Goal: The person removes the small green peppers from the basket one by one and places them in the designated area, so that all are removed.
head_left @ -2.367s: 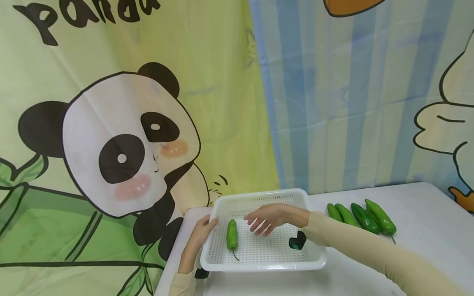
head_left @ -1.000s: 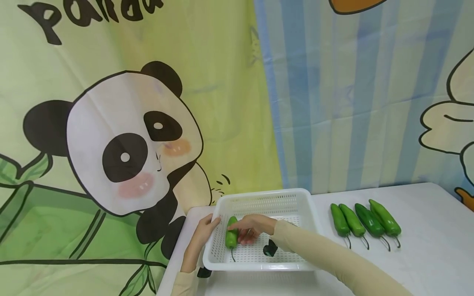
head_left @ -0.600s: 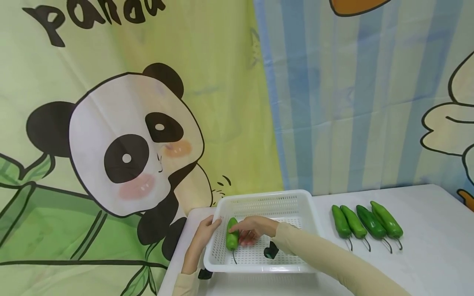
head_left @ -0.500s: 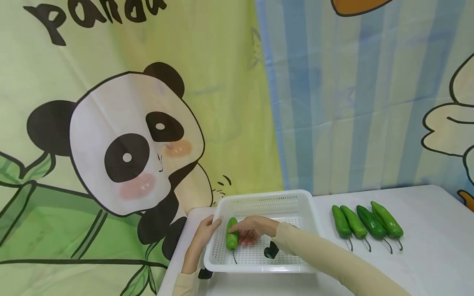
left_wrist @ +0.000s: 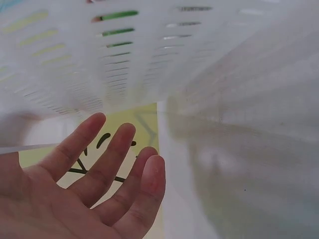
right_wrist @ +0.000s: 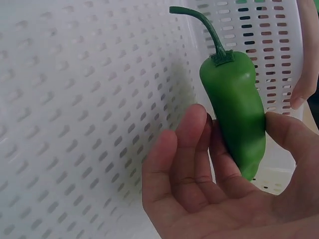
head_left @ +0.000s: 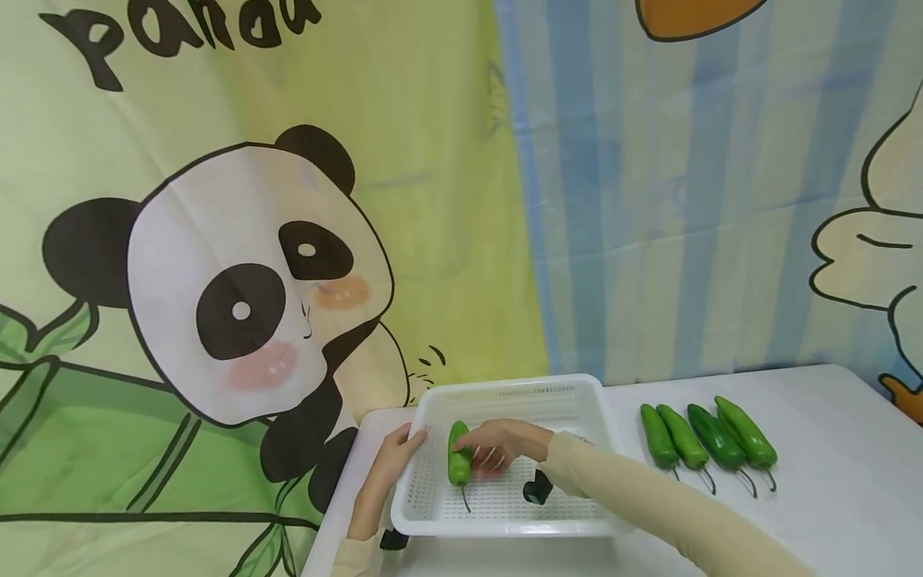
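A white perforated plastic basket (head_left: 505,527) stands on the white table. Inside it, my right hand (head_left: 505,445) pinches a green pepper (head_left: 458,465) between thumb and fingers, near the basket's left side. In the right wrist view the pepper (right_wrist: 237,94) has its curved stem pointing up and away from the palm, and the right hand (right_wrist: 214,194) grips its lower part. My left hand (head_left: 394,458) holds the basket's left rim, thumb over the edge. The left wrist view shows the left hand's fingers (left_wrist: 102,181) outside and below the perforated wall.
Several more green peppers (head_left: 714,437) lie side by side on the table (head_left: 829,481), right of the basket, stems toward the front. Behind the table hangs a printed curtain (head_left: 461,200) with a panda and blue stripes. A black wrist device (head_left: 537,486) sits at the right wrist.
The right hand has moved left through the basket to the pepper and taken hold of it. The pepper has since shifted slightly right, away from the left wall. The left hand stays on the rim.
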`<state>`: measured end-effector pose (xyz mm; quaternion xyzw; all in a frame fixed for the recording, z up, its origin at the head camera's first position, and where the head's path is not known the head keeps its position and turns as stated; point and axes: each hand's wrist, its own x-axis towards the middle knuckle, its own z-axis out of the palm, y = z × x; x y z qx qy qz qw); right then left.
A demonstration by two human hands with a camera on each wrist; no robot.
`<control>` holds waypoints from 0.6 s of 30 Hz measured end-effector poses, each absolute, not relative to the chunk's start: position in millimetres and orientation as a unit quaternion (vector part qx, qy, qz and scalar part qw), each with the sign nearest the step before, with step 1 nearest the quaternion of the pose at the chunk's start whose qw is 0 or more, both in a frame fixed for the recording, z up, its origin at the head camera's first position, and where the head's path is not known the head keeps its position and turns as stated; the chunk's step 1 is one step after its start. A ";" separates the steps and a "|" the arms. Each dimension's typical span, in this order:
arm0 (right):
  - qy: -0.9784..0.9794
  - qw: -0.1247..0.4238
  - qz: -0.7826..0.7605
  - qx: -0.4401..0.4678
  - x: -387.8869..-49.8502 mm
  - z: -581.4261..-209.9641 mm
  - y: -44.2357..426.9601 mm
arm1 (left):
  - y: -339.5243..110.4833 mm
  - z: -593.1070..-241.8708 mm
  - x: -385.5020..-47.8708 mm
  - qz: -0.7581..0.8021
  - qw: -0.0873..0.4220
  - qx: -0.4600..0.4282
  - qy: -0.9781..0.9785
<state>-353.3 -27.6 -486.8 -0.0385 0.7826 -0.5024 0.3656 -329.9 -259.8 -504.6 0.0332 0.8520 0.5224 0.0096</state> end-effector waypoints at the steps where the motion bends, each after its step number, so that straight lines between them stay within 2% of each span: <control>1: 0.784 0.363 -0.502 -0.040 -352.3 -485.7 -25.2 | -259.2 -503.7 -329.6 0.523 0.007 0.033 0.852; 10: 0.793 0.356 -0.491 -0.054 -337.7 -469.5 -11.0 | -260.5 -503.6 -328.5 0.538 0.025 0.025 0.842; 18: 0.779 0.357 -0.510 -0.073 -328.4 -454.0 11.1 | -258.9 -503.6 -329.3 0.537 0.020 0.023 0.843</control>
